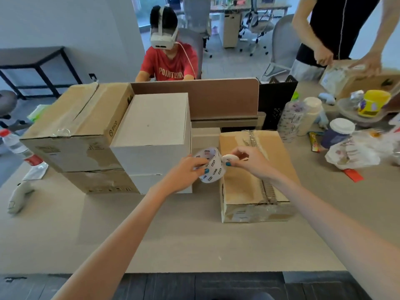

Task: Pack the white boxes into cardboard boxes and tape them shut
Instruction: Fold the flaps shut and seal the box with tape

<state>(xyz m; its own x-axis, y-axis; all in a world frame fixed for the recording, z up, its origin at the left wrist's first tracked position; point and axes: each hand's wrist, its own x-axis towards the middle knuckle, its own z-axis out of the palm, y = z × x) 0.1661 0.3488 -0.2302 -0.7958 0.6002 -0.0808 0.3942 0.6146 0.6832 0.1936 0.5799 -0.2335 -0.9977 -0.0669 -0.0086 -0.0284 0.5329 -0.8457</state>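
My left hand [185, 173] grips a white printed tape roll [211, 165] held in the air at the left edge of a closed cardboard box [255, 169]. A strip of tape runs along that box's middle seam. My right hand [249, 160] pinches a small white oval object [229, 158] right beside the roll. A white box [153, 131] stands stacked on another white box [149, 181] just left of my hands. Two taped cardboard boxes [78, 126] are stacked further left.
A person in a red shirt with a white headset [162, 41] sits behind the brown divider [194, 98]. Another person [337, 29] handles a box at the far right. Cups, jars and a plastic bag [355, 152] crowd the right side. A water bottle [19, 148] and a white controller [18, 195] lie at the left.
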